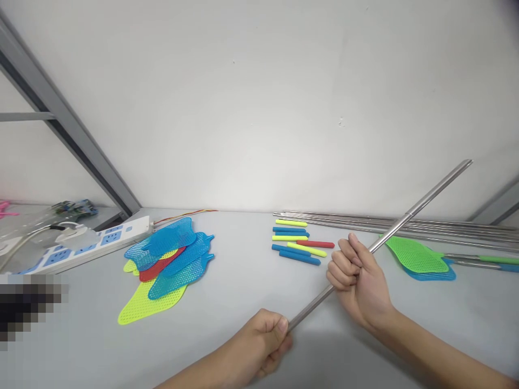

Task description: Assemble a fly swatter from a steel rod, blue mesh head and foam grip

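Observation:
A metal telescopic rod [425, 199] slants up to the right above the table, gripped by both hands. My left hand [265, 341] pinches its lower end between thumb and fingers. Around the rod's middle my right hand [359, 278] is wrapped, thumb pointing up. Behind the hands lie several plastic handle grips [300, 256] in blue, yellow and red. To the left is a loose pile of mesh fly swatter heads [182, 275] in blue, red and yellow. At the right rest fly swatters [419, 254] with green and blue heads on metal rods.
Several long metal rods [458, 229] lie along the wall at the back right. A white power strip [101, 246] with a plug and cable stands at the left, beside a clear plastic bag [36, 224]. Grey metal frame posts [77, 124] rise at the left.

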`<state>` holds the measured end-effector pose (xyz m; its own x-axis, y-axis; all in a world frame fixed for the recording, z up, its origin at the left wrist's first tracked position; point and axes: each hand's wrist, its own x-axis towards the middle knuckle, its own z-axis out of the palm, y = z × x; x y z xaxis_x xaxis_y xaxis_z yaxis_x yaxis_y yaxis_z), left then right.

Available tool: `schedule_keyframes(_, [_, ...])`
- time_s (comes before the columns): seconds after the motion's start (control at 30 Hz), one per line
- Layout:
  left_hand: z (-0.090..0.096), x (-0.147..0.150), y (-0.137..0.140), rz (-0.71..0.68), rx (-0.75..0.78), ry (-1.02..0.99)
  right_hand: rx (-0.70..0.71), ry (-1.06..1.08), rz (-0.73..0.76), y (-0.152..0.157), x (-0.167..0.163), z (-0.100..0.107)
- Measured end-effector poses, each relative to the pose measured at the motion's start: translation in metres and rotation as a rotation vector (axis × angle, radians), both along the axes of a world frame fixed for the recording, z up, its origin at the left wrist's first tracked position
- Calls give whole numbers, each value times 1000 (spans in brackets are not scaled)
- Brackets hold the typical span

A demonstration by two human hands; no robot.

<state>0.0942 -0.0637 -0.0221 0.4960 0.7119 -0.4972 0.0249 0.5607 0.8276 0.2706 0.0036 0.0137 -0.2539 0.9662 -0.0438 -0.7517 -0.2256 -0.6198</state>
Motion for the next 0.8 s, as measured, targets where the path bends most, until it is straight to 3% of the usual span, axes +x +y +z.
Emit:
schedule_keyframes(0.43, [-9,-1,-3,12,29,15,-46,7,-23,-6,-2,-3])
schedule_keyframes(0.8, [3,1,-1,-9,64,-6,-62,-15,-31,-5,-3,2])
